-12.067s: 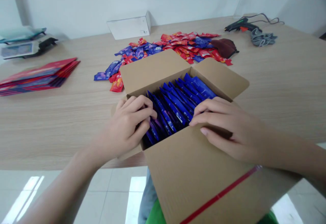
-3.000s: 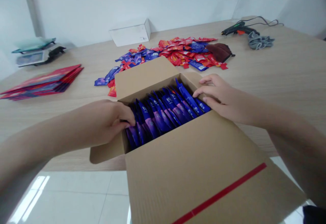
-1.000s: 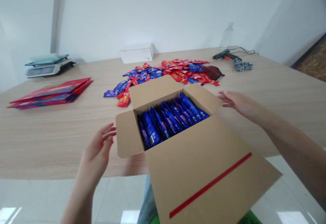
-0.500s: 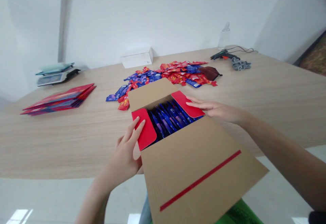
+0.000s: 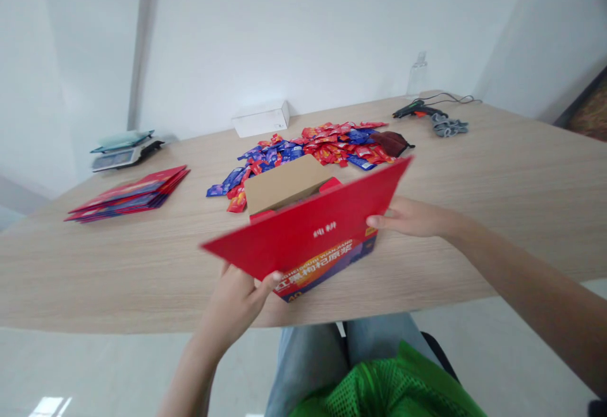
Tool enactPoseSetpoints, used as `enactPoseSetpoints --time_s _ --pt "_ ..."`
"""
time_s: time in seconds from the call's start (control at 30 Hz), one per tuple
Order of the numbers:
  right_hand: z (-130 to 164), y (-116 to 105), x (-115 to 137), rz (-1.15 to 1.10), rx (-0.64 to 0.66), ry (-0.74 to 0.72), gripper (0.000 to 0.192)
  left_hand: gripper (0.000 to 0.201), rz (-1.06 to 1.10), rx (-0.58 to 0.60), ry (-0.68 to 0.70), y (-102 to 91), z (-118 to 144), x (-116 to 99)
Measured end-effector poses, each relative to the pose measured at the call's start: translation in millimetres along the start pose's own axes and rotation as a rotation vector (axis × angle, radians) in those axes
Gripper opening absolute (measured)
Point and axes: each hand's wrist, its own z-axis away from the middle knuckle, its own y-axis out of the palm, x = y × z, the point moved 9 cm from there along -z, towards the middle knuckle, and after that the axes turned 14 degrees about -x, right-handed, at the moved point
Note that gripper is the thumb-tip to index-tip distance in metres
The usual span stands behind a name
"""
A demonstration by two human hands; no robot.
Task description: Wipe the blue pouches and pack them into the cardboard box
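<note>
A red printed cardboard box sits on the table in front of me. Its large red front flap now stands raised, slanting across the opening, and the brown back flap is up behind it. Most of the box's inside is hidden. My left hand grips the left side, thumb on the printed front, its other fingers largely hidden by the flap. On the right side, my right hand holds the box with its thumb near the front corner; its other fingers are mostly out of sight.
Red and blue sachets lie heaped behind the box, with a dark brown cloth item at their right. Flat red cartons are stacked left, near a scale. A white box, glue gun and grey gloves lie farther back.
The front flap has swung up from hanging toward me, covering the blue sachets inside and showing its red side. Both hands have shifted from the red side flaps to the box's sides.
</note>
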Motion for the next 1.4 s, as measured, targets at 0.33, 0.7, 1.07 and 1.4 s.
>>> enactPoseSetpoints --time_s 0.33,0.7,1.07,1.4 --pt "-21.4 7.3 -23.8 -0.005 -0.422 0.195 0.052 0.05 0.623 -0.313 -0.544 22.6 -0.5 29.4" --pt "-21.4 12.3 -25.7 0.137 -0.368 0.19 0.055 0.076 1.138 -0.258 -0.854 44.7 -16.6 54.0" --pt "-24.2 3.8 -23.9 -0.017 -0.365 0.145 0.066 0.047 1.331 -0.341 -0.725 37.0 -81.1 68.0" --pt "7.4 -3.8 24.9 -0.538 -0.228 0.059 0.025 0.03 1.476 -0.46 -0.669 16.1 -87.0 88.8"
